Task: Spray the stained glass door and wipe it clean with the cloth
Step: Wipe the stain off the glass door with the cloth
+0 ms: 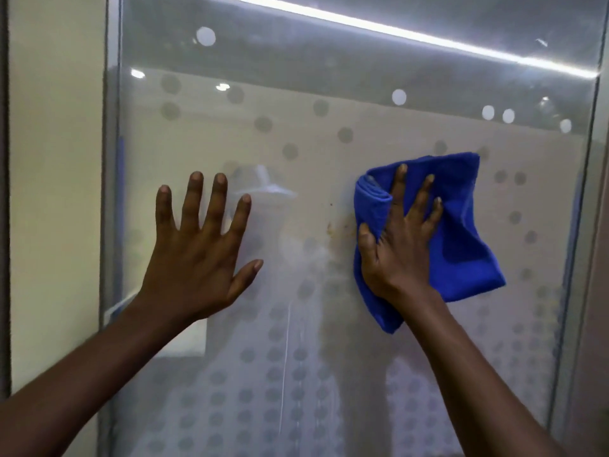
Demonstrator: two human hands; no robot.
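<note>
right hand (397,245) flat on the blue cloth (461,232), fingers spread over it, thumb hooked round the bunched left edge; cloth pinned against the glass door (329,133). left hand (197,255) bare, holding nothing, fingers splayed wide, palm toward the pane and apparently braced on it; contact itself hard to confirm.

glass door fills the view, frosted dot pattern thickening lower down, pale metal frame (110,192) on the left. brownish stain (333,227) sits on the glass just beside the cloth's left edge, between the two hands, with a few dark specks above it. a thin run of liquid (286,357) trails down the pane below the stain, and the glass there looks misty.

no spray bottle in view.

judgement: spraying looks done, given the wet run; step in hand is the wipe, and the stain is not yet cleared. next move calls for sliding the cloth left across the brown mark with firm flat pressure, then following the drip downward before it dries. left hand likely needs to steady the door against the push.
</note>
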